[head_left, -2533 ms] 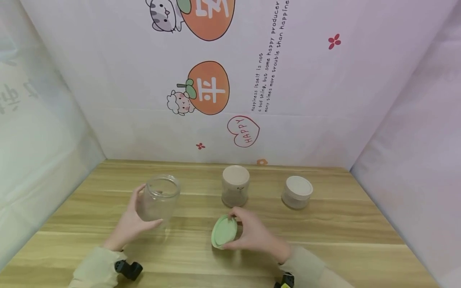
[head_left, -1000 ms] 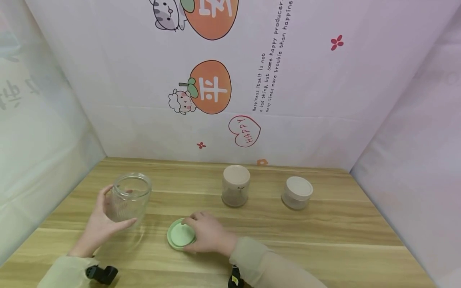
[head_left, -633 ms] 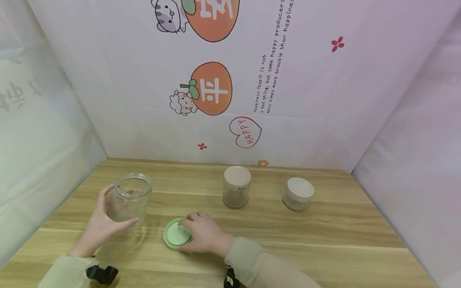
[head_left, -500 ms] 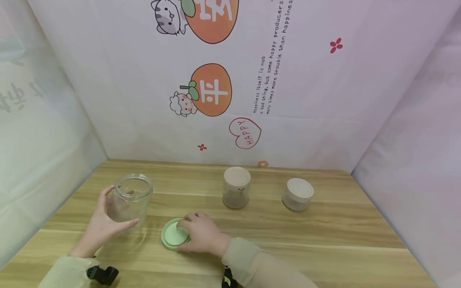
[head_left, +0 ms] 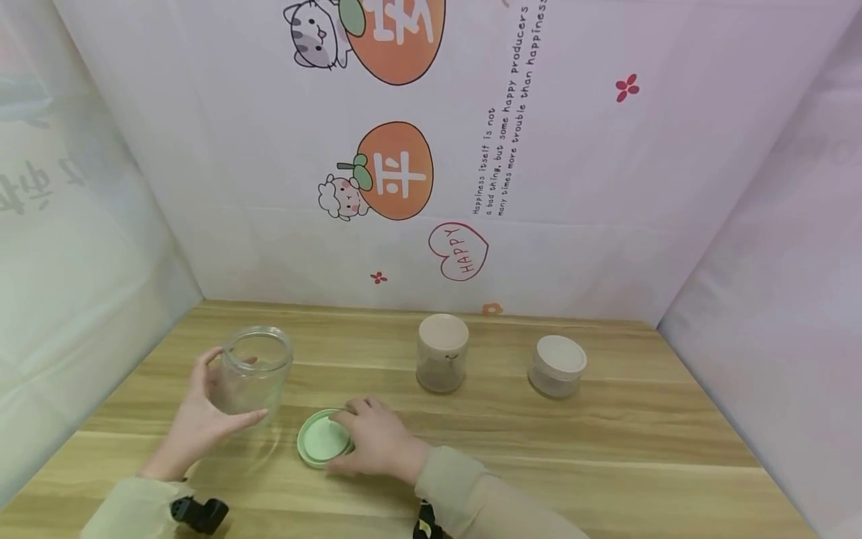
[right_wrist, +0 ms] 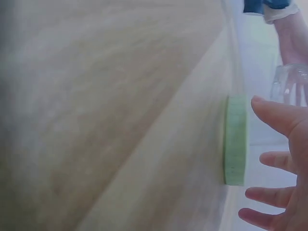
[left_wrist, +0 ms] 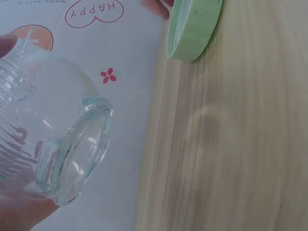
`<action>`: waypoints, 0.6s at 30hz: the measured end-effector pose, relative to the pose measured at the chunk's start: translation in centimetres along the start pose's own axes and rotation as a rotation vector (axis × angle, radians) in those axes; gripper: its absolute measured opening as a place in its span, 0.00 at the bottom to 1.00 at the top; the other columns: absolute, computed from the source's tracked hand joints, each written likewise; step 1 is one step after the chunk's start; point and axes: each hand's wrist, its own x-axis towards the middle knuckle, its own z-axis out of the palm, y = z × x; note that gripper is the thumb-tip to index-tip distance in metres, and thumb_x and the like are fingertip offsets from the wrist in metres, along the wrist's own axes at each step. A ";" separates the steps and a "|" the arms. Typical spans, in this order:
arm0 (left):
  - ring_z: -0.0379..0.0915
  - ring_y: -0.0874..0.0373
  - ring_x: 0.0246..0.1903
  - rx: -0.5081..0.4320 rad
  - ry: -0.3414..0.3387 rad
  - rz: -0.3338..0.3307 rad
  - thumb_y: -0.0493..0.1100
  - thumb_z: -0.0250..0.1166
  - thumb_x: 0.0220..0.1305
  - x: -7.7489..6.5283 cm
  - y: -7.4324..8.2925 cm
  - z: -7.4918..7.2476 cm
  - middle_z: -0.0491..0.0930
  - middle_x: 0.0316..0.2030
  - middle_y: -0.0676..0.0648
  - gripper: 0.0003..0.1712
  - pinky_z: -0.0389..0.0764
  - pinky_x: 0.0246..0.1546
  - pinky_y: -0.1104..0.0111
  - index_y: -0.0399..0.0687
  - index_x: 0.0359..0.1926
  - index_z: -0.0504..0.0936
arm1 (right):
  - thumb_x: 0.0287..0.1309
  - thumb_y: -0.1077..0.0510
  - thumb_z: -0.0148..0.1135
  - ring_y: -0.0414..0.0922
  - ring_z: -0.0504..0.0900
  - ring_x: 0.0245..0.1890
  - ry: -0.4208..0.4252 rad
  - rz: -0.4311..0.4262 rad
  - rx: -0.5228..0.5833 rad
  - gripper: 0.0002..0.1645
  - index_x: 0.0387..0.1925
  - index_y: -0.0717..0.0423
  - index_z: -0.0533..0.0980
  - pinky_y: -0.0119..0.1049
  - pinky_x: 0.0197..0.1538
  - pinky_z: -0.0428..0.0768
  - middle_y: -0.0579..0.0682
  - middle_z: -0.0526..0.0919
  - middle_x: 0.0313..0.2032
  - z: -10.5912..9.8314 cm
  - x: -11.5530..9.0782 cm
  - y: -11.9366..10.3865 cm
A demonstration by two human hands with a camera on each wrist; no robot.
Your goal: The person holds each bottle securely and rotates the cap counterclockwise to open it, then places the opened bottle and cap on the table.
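Observation:
My left hand [head_left: 198, 423] grips a clear ribbed glass jar [head_left: 259, 385] from its left side, thumb in front. The jar is upright and lidless, and its thick rim shows large in the left wrist view. To its right, a round green lid [head_left: 323, 439] lies flat on the wooden table, its recessed face up. Over the lid's right edge is my right hand [head_left: 377, 442]. In the right wrist view the fingers [right_wrist: 272, 196] are spread apart and the thumb tip is right by the green lid [right_wrist: 235, 139].
A jar with a beige lid [head_left: 442, 352] stands toward the back of the table [head_left: 572, 457]. Right of it is a shorter jar with a white lid [head_left: 559, 365]. White printed cloth [head_left: 552, 247] walls in the back and both sides.
The green lid went from tilted in my right hand to flat on the table, then slid left. The glass jar and left hand moved left, then slightly right again.

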 end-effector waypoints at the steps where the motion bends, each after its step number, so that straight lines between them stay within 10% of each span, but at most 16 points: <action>1: 0.58 0.81 0.49 -0.004 -0.007 -0.010 0.32 0.78 0.35 0.1 0.0 0.1 0.67 0.51 0.76 0.63 0.62 0.48 0.72 0.51 0.69 0.48 | 0.48 0.32 0.64 0.48 0.72 0.58 0.010 -0.001 0.022 0.39 0.60 0.43 0.71 0.41 0.61 0.72 0.51 0.74 0.58 -0.1 -0.1 0.1; 8: 0.58 0.39 0.61 -0.055 -0.103 -0.100 0.36 0.78 0.39 1.6 1.1 1.6 0.60 0.64 0.30 0.67 0.60 0.57 0.39 0.45 0.73 0.42 | 0.52 0.44 0.67 0.49 0.77 0.53 0.116 0.044 0.255 0.34 0.59 0.49 0.71 0.41 0.51 0.79 0.55 0.73 0.58 -1.0 -1.5 1.4; 18: 0.58 0.34 0.61 -0.105 -0.197 -0.107 0.38 0.78 0.39 3.8 1.4 5.3 0.58 0.65 0.31 0.64 0.62 0.57 0.38 0.48 0.72 0.47 | 0.52 0.58 0.68 0.54 0.76 0.50 0.280 0.032 0.599 0.28 0.56 0.58 0.73 0.49 0.52 0.77 0.55 0.75 0.52 -2.2 -5.0 4.4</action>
